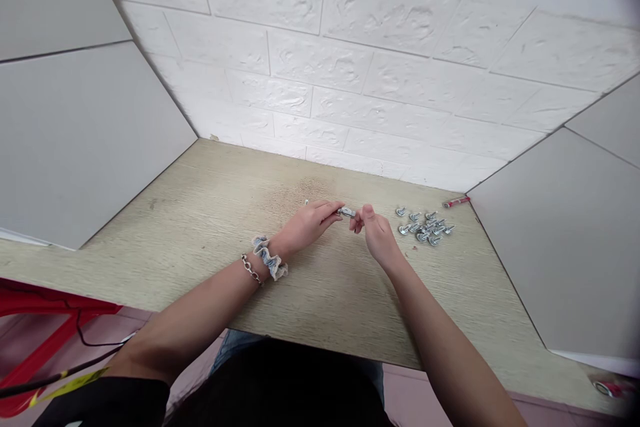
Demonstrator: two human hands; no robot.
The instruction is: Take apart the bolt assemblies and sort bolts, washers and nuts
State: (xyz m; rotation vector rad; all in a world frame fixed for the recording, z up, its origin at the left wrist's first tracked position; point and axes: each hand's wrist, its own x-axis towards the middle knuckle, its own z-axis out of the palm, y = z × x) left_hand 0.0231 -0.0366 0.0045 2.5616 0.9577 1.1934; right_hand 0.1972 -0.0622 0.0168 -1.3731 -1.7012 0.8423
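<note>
Between my two hands, over the middle of the wooden table, is a small silvery metal part (346,212). My left hand (315,219) pinches its left end between thumb and fingers; a scrunchie and a chain bracelet circle that wrist. My right hand (375,230) is at the part's right end, with its fingers curled and thumb up. Whether the right fingertips grip the part or something smaller is too small to make out. To the right of my right hand lies a loose group of several shiny metal pieces with round bases (423,230).
The wooden table (200,213) meets a white brick-patterned wall behind. Grey panels stand at the left and right. A red item (456,201) lies by the right panel, and another red and metal item (607,388) is at the lower right. A red frame (45,347) and cables are below left.
</note>
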